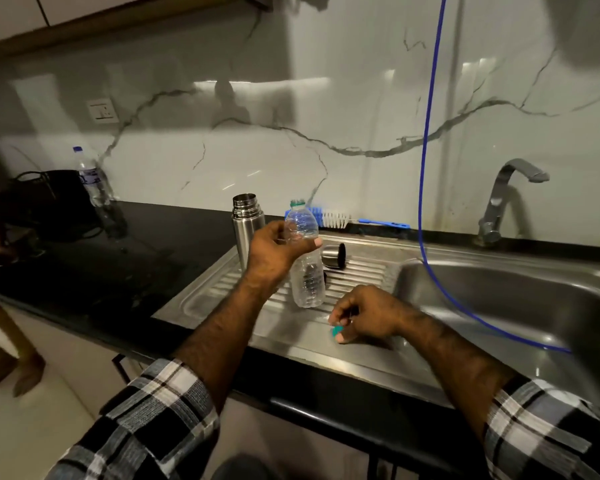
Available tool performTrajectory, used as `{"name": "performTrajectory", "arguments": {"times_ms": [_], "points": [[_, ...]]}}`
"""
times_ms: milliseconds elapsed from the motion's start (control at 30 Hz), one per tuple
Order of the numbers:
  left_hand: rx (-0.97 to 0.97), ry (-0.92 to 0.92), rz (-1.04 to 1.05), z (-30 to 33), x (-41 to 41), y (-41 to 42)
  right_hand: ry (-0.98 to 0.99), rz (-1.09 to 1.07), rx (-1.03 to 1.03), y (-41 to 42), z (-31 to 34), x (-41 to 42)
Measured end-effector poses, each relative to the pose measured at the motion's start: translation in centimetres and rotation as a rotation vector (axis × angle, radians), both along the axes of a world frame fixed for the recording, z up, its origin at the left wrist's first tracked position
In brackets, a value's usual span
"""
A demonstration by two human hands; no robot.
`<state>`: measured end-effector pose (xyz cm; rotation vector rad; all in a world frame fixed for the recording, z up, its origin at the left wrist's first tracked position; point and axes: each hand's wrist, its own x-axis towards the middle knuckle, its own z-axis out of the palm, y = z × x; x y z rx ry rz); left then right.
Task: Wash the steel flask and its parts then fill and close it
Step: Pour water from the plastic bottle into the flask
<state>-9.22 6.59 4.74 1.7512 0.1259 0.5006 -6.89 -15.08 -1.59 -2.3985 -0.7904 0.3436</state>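
Observation:
The open steel flask [246, 225] stands upright at the back left of the steel drainboard [208, 296]. Its steel cup lid [333, 256] lies on its side on the ribs behind the bottle. A dark part shows through the clear plastic bottle [307, 271]; I cannot tell what it is. My left hand [274, 254] grips that uncapped bottle upright near its shoulder. My right hand [364, 315] rests low on the drainboard and pinches a small green bottle cap [336, 330].
A blue-and-white bottle brush [329, 218] lies along the wall. The sink basin [499, 306] lies to the right, with a blue hose [426, 133] hanging into it and a tap [506, 199] behind. A water bottle [90, 178] and dark bag [49, 199] sit on the black counter at left.

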Motion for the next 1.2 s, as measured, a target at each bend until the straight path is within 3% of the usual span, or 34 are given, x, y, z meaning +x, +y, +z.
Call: {"name": "performTrajectory", "arguments": {"times_ms": [133,233,467,567,933,1200], "points": [[0.005,0.009,0.004,-0.2,0.0,0.8,-0.079,0.074,-0.101,0.8,-0.1,0.2],[0.035,-0.004,-0.017,-0.3,0.2,0.4,-0.088,0.063,-0.051,0.2,0.5,0.5],[0.106,0.008,-0.183,-1.0,1.6,-4.0,-0.016,-0.253,0.64,-6.8,6.4,2.8],[0.106,0.021,-0.269,-1.3,2.5,-7.3,-0.146,-0.282,0.729,-9.1,9.5,3.5],[0.185,-0.022,-0.443,-1.0,3.5,-12.5,-0.316,-0.287,0.299,-13.3,13.1,3.3],[0.232,-0.043,-0.44,-0.8,3.5,-12.5,-0.399,-0.268,0.059,-12.8,14.2,3.4]]}}
